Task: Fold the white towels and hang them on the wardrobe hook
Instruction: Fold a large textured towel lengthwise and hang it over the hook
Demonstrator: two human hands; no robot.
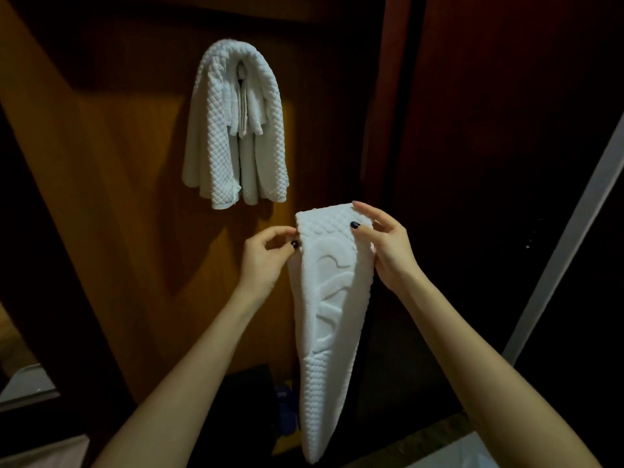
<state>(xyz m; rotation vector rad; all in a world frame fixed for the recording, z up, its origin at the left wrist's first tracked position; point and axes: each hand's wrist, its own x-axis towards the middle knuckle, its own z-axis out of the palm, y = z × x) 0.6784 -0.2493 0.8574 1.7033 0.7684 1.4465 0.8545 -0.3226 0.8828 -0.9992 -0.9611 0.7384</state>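
Left hand (266,253) pinches the top-left corner of the folded white towel (332,298), right hand (385,244) grips the top-right edge w/ thumb over the front; towel hangs long and narrow between them, held in air just below-right of the wardrobe hook. Towels already hung (236,126) cover the hook, so it's hidden. Step looks like: fold done, hanging next. Next move needs lifting up-left and draping over that stack w/o knocking it off.

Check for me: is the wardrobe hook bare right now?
No, white towels are already draped over it, while both hands hold another folded towel below and to the right.
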